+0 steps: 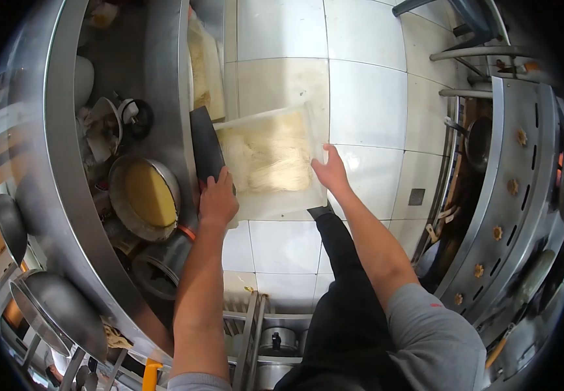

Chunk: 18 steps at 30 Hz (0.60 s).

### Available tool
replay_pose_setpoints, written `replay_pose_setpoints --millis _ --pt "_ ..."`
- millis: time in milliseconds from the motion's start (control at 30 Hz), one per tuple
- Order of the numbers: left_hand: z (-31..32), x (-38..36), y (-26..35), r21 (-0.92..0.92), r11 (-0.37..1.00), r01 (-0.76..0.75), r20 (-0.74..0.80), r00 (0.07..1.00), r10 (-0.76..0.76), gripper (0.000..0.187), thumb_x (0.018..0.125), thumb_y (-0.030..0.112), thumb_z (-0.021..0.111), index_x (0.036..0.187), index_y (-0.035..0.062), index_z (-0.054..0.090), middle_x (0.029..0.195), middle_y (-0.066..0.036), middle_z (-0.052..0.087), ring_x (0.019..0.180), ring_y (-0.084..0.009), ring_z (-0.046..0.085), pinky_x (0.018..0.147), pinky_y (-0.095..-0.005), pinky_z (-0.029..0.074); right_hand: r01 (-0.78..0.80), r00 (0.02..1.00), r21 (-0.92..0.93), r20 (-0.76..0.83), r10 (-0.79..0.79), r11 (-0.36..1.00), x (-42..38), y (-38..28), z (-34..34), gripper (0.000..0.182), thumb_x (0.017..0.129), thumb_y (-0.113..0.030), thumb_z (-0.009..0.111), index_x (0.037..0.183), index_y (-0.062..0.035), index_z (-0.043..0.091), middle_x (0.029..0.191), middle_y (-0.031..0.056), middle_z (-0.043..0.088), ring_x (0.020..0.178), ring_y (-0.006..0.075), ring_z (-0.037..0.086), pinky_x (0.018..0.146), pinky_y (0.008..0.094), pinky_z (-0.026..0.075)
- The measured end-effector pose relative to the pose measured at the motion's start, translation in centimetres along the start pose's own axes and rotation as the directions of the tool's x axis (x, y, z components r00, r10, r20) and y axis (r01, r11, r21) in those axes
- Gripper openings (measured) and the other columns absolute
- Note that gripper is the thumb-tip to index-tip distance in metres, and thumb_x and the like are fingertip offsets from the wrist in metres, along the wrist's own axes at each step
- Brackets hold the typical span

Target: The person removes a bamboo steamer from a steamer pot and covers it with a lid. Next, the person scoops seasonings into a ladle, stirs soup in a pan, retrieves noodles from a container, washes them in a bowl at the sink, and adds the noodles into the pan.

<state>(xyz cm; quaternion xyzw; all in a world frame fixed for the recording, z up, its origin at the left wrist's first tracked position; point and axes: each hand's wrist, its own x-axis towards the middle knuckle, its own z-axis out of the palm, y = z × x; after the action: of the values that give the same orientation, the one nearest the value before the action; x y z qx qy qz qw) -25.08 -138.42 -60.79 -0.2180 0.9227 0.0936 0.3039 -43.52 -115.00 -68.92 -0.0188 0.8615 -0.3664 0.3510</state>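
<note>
A translucent rectangular plastic bin with a pale, cream-coloured layer spread inside hangs in front of me, over the floor. My right hand is closed on its right rim, thumb up near the edge. At the near left corner, my left hand has its fingers bent over the side, overlapping the lower end of a flat black piece. That black piece lies along the bin's left side, against the steel counter. How the left fingers grip beneath is hidden.
Left, under a steel counter, sit a pot of yellow liquid and other cookware. Another bin stands behind the black piece. Right is a steel stove front with knobs. White tiles cover the floor; a rack with pots is near my legs.
</note>
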Motion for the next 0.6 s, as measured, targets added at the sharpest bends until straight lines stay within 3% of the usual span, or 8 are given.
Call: replay_pose_setpoints --millis 100,133,200,233,300,433,467,600 --pt "0.2 0.1 -0.1 -0.014 1.000 0.016 0.017 1.000 -0.016 0.049 0.080 0.009 0.053 0.129 0.0031 0.050 0.148 -0.003 0.038 0.111 -0.0350 0.051 0.093 -0.0439 0.049 0.154 0.967 -0.143 -0.180 -0.178 0.978 -0.5 -2.1 1.0 0.054 0.081 -0.021 0.067 0.128 -0.0003 0.050 0.121 0.0235 0.059 0.110 0.0397 0.056 0.096 0.0434 0.045" --pt "0.2 0.0 -0.1 -0.019 1.000 0.019 0.022 1.000 -0.018 0.049 0.080 0.009 0.053 0.128 0.0032 0.050 0.149 -0.003 0.038 0.111 -0.0356 0.051 0.093 -0.0447 0.049 0.155 0.969 -0.142 -0.173 -0.179 0.978 -0.4 -2.4 1.3 0.054 0.081 -0.021 0.067 0.128 -0.0003 0.050 0.121 0.0235 0.059 0.110 0.0397 0.056 0.096 0.0434 0.045" --pt "0.4 0.0 -0.1 0.009 1.000 0.017 0.017 1.000 -0.017 0.048 0.079 0.010 0.054 0.127 0.0035 0.050 0.148 -0.003 0.038 0.110 -0.0350 0.051 0.093 -0.0441 0.049 0.511 0.849 -0.296 0.024 -0.529 0.807 0.0 -3.2 2.4 0.056 0.080 -0.020 0.067 0.128 0.0011 0.048 0.115 0.0228 0.061 0.104 0.0379 0.058 0.092 0.0443 0.046" --pt "0.5 0.0 -0.2 0.020 1.000 0.020 0.017 1.000 -0.020 0.048 0.079 0.010 0.054 0.127 0.0036 0.051 0.148 -0.003 0.039 0.110 -0.0348 0.051 0.093 -0.0439 0.049 0.514 0.848 -0.288 0.032 -0.528 0.808 0.5 -3.4 3.6 0.056 0.080 -0.020 0.067 0.128 0.0011 0.048 0.115 0.0228 0.061 0.104 0.0379 0.058 0.092 0.0443 0.046" --pt "0.5 0.0 -0.1 0.002 1.000 0.028 0.007 1.000 -0.028 0.048 0.079 0.011 0.056 0.126 0.0038 0.051 0.147 -0.003 0.040 0.109 -0.0340 0.052 0.092 -0.0433 0.049 0.495 0.848 -0.292 0.370 -0.380 0.818 2.8 -3.9 6.8 0.058 0.079 -0.022 0.068 0.126 0.0042 0.048 0.110 0.0232 0.062 0.102 0.0375 0.057 0.089 0.0436 0.047" --pt "0.5 0.0 0.1 0.012 0.999 0.035 -0.028 0.999 -0.035 0.048 0.079 0.013 0.059 0.125 0.0037 0.052 0.146 -0.003 0.041 0.105 -0.0320 0.053 0.090 -0.0429 0.049 0.396 0.918 -0.721 0.302 -0.256 0.569 6.2 -3.9 11.5 0.083 0.076 -0.035 0.072 0.139 0.0035 0.035 0.113 0.0169 0.060 0.109 0.0327 0.055 0.105 0.0539 0.032" --pt "0.5 -0.1 0.1 0.048 0.999 0.012 -0.093 0.996 -0.008 0.045 0.078 0.012 0.057 0.122 0.0038 0.055 0.144 -0.003 0.045 0.103 -0.0311 0.054 0.087 -0.0413 0.050 0.386 0.921 -0.747 0.342 -0.185 0.541 6.6 -3.5 12.7 0.093 0.075 -0.038 0.072 0.145 0.0019 0.026 0.113 0.0135 0.059 0.112 0.0295 0.053 0.108 0.0570 0.024" --pt "0.6 0.2 0.2 0.035 0.999 0.005 -0.182 0.983 0.001 0.042 0.075 0.013 0.057 0.116 0.0038 0.060 0.138 -0.003 0.052 0.098 -0.0294 0.055 0.083 -0.0415 0.049 0.465 0.885 -0.761 0.376 -0.276 0.453 5.7 -1.4 15.3 0.084 0.075 -0.039 0.072 0.139 0.0012 0.035 0.108 0.0141 0.059 0.110 0.0295 0.053 0.107 0.0521 0.027"
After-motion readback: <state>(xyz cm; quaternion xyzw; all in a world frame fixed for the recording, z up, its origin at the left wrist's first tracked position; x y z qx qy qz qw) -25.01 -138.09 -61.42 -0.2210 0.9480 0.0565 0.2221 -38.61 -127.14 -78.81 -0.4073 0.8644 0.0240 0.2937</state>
